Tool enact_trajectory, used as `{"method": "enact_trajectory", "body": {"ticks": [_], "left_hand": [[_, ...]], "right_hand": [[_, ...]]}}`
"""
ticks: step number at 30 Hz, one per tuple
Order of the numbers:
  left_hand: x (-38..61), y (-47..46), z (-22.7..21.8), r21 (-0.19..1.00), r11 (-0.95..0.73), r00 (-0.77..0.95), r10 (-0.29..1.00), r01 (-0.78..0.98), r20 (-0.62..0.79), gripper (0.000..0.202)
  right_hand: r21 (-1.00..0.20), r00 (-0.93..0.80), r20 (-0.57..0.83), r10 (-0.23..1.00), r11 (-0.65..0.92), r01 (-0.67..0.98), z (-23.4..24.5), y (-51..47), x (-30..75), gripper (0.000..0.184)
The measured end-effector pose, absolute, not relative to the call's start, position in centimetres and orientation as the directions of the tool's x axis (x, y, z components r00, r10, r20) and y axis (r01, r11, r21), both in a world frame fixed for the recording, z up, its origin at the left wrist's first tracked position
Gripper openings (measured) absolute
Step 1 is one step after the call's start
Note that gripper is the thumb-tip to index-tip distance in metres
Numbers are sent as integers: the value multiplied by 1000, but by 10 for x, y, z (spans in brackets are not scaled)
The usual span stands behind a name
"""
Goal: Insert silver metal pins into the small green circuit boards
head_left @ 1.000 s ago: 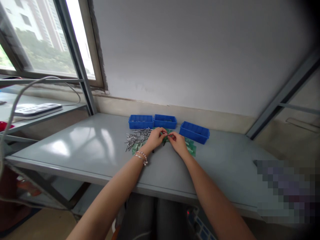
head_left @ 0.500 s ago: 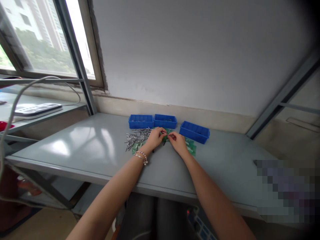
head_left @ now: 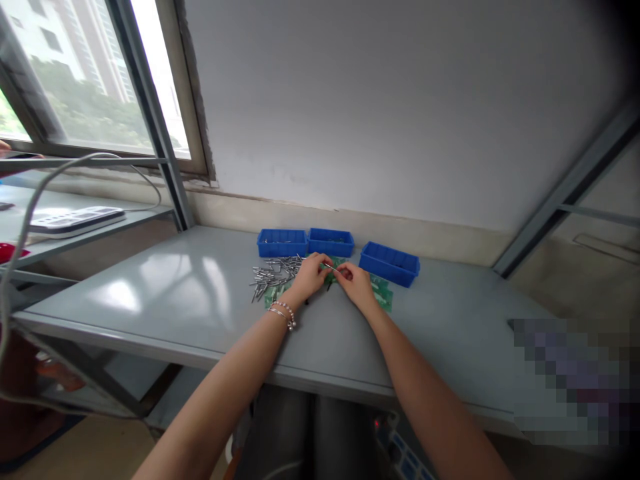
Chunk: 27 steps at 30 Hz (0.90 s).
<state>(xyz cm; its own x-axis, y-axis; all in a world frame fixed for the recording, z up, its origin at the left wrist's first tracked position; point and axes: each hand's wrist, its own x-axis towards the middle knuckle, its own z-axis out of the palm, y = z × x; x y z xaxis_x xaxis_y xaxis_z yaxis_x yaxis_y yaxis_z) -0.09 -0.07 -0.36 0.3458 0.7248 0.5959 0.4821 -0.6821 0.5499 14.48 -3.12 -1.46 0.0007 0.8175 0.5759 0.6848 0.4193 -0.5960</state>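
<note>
Grey workshop bench under a window in the upper left of the frame, plain white wall behind, pretty bare setup. Dead centre, both hands meet over a patch of green circuit boards lying flat on the bench. The left hand, bracelet on the wrist, and the right hand each have their fingers pinched together on the ends of one thin metal pin, held just above the boards. Too small to tell exactly how it sits between the fingertips.

Just left of the hands there's a loose heap of metal pins spread on the bench, touching the boards' left edge. Three blue trays line up behind, toward the wall, two side by side and one apart on the right.

What could go wrong, as a guess: that pin is tiny and slick, so a loose pinch could drop it into the heap or roll it off. The left wrist is also near the heap, so a careless sweep could scatter the lot.
</note>
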Motion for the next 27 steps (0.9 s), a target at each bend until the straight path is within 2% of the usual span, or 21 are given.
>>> {"method": "enact_trajectory", "body": {"ticks": [18, 27], "left_hand": [[-1, -3, -1, 558, -673, 308, 729, 485, 612, 11], [-1, -3, -1, 558, -676, 310, 727, 481, 613, 11]], "right_hand": [[-613, 0, 583, 813, 440, 656, -15, -31, 145, 10], [-594, -10, 590, 807, 443, 671, -15, -32, 145, 13]]}}
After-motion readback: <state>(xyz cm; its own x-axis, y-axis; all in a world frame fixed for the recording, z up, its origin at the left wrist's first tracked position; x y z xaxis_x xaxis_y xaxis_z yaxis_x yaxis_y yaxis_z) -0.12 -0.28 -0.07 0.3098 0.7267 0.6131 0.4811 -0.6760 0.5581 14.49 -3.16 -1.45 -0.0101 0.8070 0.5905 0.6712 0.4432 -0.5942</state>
